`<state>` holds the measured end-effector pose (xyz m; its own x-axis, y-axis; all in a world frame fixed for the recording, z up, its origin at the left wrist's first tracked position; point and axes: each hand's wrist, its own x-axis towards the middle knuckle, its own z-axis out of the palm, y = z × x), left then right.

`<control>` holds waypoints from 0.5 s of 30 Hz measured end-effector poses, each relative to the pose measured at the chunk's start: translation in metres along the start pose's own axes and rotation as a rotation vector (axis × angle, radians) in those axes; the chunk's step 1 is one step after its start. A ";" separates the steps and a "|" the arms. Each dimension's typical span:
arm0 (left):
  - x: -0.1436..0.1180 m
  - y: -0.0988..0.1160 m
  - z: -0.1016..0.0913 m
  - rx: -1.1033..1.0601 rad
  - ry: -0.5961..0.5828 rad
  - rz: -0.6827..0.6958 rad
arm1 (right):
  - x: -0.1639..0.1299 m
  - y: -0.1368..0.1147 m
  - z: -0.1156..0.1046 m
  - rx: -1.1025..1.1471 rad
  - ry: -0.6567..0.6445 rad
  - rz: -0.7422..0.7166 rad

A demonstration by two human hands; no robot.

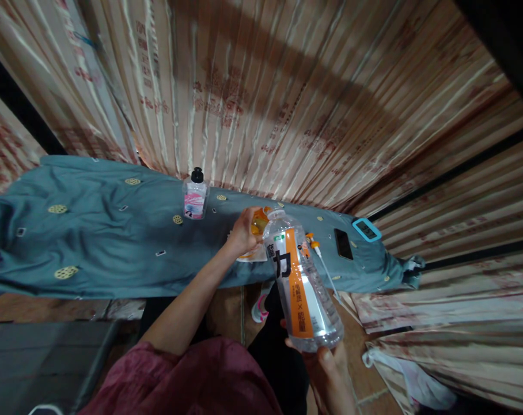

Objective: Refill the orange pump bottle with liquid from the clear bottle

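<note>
Your right hand (333, 369) has its fingers wrapped under the base of a large clear bottle (302, 282), tilted with its neck away from you. Your left hand (244, 230) pinches an orange cap (260, 222) right at the bottle's mouth. The bottle looks about full, so judge it heavy; the thin plastic will likely dent if squeezed, and the smooth label may slip. Grip low on the body and support the base. Beyond your fingers, the blue cloth (93, 242) holds one small black-capped bottle (194, 196), one dark phone (343, 243) and one blue-framed device (367, 229). Two bottles in all.
</note>
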<state>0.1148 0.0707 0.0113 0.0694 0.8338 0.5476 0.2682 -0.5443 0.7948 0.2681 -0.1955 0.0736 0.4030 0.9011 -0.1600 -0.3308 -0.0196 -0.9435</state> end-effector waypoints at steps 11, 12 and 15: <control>0.000 0.001 -0.001 0.021 -0.003 0.022 | 0.000 0.000 -0.001 -0.017 -0.011 0.001; 0.000 0.001 -0.001 0.023 -0.001 0.022 | 0.001 0.001 -0.001 -0.017 -0.010 0.003; 0.000 0.000 -0.001 0.029 0.005 0.023 | 0.001 0.000 -0.001 -0.020 -0.017 0.010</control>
<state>0.1135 0.0702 0.0115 0.0708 0.8206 0.5671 0.2944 -0.5604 0.7741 0.2694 -0.1952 0.0729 0.3855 0.9079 -0.1646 -0.3171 -0.0371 -0.9477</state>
